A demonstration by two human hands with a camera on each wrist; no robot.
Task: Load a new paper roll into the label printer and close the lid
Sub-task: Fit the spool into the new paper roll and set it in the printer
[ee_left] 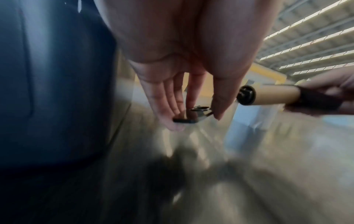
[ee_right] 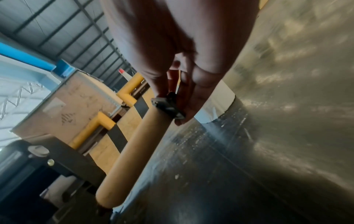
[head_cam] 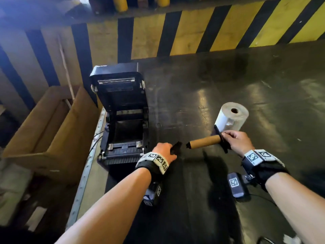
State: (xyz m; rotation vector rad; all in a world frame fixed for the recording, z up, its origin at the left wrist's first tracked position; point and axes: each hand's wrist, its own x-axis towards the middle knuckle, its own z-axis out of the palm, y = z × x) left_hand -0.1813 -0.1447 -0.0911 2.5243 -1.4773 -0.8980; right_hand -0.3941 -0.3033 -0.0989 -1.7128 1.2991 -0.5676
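An empty cardboard core (head_cam: 204, 142) on its black spindle is held level over the dark surface (head_cam: 263, 76) by the right hand (head_cam: 236, 140), fingers closed round the spindle's flange end. A small black end piece (head_cam: 176, 147), apparently the detached spindle guide, is pinched by the left hand (head_cam: 163, 150) betw. thumb and fingertips, just clear of the core's free end. The label printer (head_cam: 123, 120) is seen at the surface's left edge w/ lid (head_cam: 119, 85) raised and roll bay bare. The new paper roll (head_cam: 231, 117) is stood on end just beyond the right hand, untouched. A cardboard box (head_cam: 52, 129) is seen left of the printer. Step judged in hand: old core to be slid off the spindle. Best done w/ spindle kept level and the core drawn straight off the free end; the end piece should be kept in reach, since it will likely be needed once the new roll is threaded on.
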